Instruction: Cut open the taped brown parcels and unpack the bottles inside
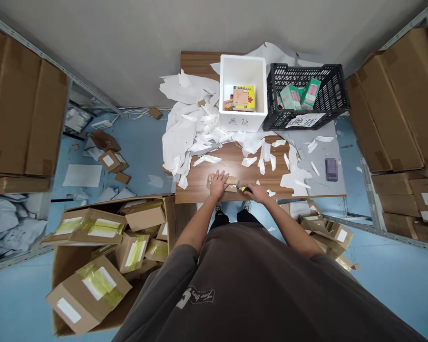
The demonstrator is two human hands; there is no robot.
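A small brown cardboard parcel [231, 183] lies near the front edge of the wooden table [196, 187]. My left hand [218, 182] lies flat on top of it with fingers spread. My right hand [257, 192] is closed round a small knife with a yellow and black handle [245, 189], whose tip touches the parcel's right end.
Torn white paper [189, 123] covers the table's back and left. A white foam box [243, 92] and a black crate [305, 95] with green boxes stand at the back. A phone [331, 169] lies at the right. A large carton of taped parcels [103, 256] sits on the floor at my left; cardboard stacks fill the shelves on both sides.
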